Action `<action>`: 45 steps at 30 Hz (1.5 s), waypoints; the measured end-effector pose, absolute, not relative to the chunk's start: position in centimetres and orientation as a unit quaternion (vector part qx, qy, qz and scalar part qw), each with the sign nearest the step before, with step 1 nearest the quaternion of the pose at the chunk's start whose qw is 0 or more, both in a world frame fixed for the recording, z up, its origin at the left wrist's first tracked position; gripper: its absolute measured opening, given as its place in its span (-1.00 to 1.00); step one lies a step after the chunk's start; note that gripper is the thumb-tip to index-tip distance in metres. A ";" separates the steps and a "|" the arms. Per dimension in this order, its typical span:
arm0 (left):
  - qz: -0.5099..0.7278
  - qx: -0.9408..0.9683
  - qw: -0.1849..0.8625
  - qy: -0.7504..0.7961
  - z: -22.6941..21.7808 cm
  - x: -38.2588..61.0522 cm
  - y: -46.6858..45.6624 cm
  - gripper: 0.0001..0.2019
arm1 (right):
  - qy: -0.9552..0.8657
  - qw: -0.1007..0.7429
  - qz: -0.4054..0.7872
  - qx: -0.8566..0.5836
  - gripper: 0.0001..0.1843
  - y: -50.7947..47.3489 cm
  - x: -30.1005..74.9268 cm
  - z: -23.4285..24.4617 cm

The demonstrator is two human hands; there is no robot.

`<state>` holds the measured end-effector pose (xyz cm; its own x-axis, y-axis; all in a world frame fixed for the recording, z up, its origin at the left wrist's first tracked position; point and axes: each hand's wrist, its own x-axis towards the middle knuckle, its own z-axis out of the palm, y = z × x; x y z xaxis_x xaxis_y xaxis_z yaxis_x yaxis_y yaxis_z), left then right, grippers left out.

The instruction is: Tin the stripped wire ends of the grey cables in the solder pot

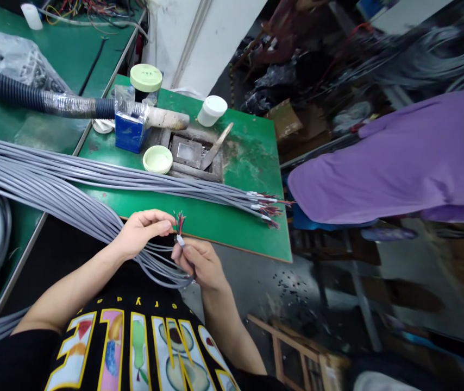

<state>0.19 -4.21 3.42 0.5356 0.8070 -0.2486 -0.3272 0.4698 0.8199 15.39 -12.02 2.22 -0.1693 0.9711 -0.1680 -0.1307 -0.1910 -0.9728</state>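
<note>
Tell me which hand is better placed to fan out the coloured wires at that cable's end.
Probably left. The left hand has its fingertips right beside the coloured wires, while the right hand is busy gripping the cable just below them.

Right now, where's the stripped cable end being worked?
Head view, low centre: the stripped cable end is pinched between the left hand and the right hand, just off the near edge of the green board.

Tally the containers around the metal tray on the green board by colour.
Pale green: 2, lidded jar and shallow dish
White: 1, tub
Blue: 1, box
Total: 4
</note>
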 end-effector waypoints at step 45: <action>0.369 0.368 0.795 0.311 3.8 2.2 -4.5 -0.67 | -0.460 0.498 0.497 -0.542 -0.50 -10.4 15.0 4.2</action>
